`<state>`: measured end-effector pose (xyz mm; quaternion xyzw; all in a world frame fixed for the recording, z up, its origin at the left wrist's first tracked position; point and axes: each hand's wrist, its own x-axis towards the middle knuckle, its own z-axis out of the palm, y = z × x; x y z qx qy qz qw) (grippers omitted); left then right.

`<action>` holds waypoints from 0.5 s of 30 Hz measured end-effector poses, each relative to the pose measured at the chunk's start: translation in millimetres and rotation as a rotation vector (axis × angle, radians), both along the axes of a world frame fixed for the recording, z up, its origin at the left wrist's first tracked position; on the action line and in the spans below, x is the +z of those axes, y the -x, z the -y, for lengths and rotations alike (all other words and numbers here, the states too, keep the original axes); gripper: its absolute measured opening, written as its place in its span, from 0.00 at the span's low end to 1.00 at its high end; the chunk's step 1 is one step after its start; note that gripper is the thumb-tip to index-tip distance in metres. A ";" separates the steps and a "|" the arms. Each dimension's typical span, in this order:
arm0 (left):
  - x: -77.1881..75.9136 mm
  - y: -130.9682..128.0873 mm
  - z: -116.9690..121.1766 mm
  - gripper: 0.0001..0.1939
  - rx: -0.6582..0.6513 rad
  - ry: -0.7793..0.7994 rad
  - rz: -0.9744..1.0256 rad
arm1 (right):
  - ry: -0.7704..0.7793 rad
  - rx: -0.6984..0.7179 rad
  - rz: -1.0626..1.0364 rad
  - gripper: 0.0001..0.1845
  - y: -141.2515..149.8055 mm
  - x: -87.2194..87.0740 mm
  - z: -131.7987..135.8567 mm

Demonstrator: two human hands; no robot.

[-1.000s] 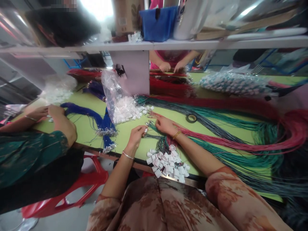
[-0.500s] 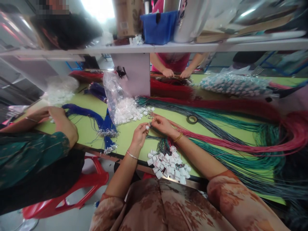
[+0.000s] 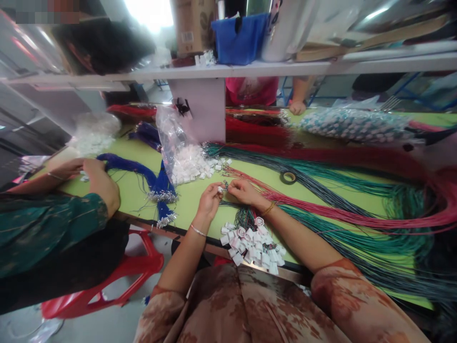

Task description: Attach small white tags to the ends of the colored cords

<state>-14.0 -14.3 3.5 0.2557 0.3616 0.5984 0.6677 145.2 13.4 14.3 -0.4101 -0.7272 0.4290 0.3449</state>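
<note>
My left hand (image 3: pixel 209 199) pinches a small white connector housing (image 3: pixel 220 189) above the green table. Close on its right, my right hand (image 3: pixel 243 191) has thumb and forefinger pressed together at a thin dark wire end (image 3: pixel 226 185), which points toward the housing. Whether the wire has entered the housing is too small to tell. Below my hands, a heap of white housings with wires (image 3: pixel 253 245) lies at the table's front edge. Behind them, loose white housings (image 3: pixel 189 164) spill from a clear plastic bag (image 3: pixel 171 125). Red wires (image 3: pixel 314 209) run off to the right.
Green and grey wire bundles (image 3: pixel 339 190) cover the right side, with a black tape roll (image 3: pixel 288 177) beside them. Blue wires (image 3: pixel 157 183) lie at left by a co-worker's arm (image 3: pixel 102 183). A shelf (image 3: pixel 200 72) crosses above, holding a blue bin (image 3: pixel 240 40). Another person's hand (image 3: pixel 297 106) shows behind.
My hands stay together, with slightly more of the wire end showing between them. The person across has moved a hand to the right, off the red wires. The view has shifted slightly.
</note>
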 end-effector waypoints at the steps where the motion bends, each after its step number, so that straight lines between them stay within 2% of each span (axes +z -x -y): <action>1: -0.2 -0.3 0.2 0.08 0.001 -0.006 -0.001 | -0.002 0.004 0.003 0.12 -0.1 -0.8 0.1; 9: -5.4 -8.7 2.6 0.14 0.060 -0.031 -0.127 | -0.067 -0.070 0.072 0.12 6.3 -8.3 2.5; 15: -8.0 -11.8 2.5 0.15 0.114 -0.009 -0.121 | -0.152 -0.051 0.149 0.11 7.5 -6.0 10.4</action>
